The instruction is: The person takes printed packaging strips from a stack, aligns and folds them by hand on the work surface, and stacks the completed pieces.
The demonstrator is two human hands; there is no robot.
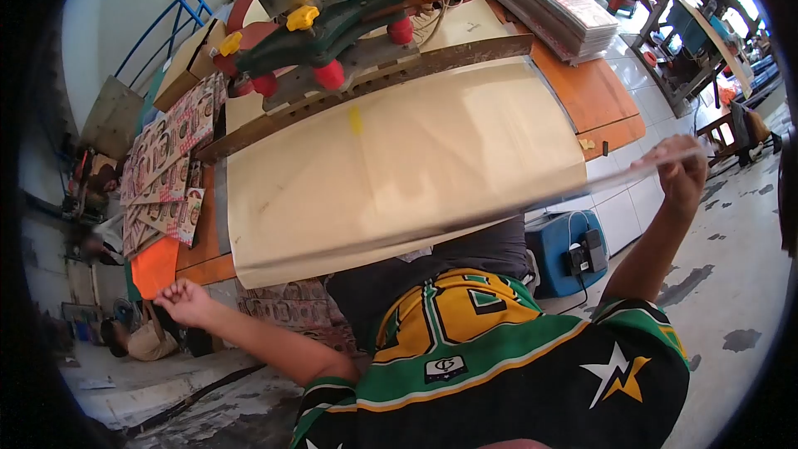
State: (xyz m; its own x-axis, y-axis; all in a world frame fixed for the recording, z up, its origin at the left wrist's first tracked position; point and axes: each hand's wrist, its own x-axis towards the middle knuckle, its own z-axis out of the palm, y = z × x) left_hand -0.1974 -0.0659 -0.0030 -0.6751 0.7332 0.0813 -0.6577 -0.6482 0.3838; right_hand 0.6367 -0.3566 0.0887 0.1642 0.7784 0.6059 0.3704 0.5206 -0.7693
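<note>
My right hand [683,173], raised at the right, is closed on the end of a thin, pale sheet [598,185]. Seen nearly edge-on and blurred, the sheet slants down leftward over a large cream sheet [399,158] with a small yellow mark. That cream sheet lies in front of a metal bar on the machine. At the lower left, beside an orange piece [155,268], my left hand [184,303] has its fingers pinched together. What it holds, if anything, is too small to make out.
A machine with a dark green frame [332,29] and yellow knobs stands behind the sheet. Printed pieces [170,145] are piled at the left, and a tall stack [549,4] sits at the back right. A blue box [553,262] is below the table; people are in the background.
</note>
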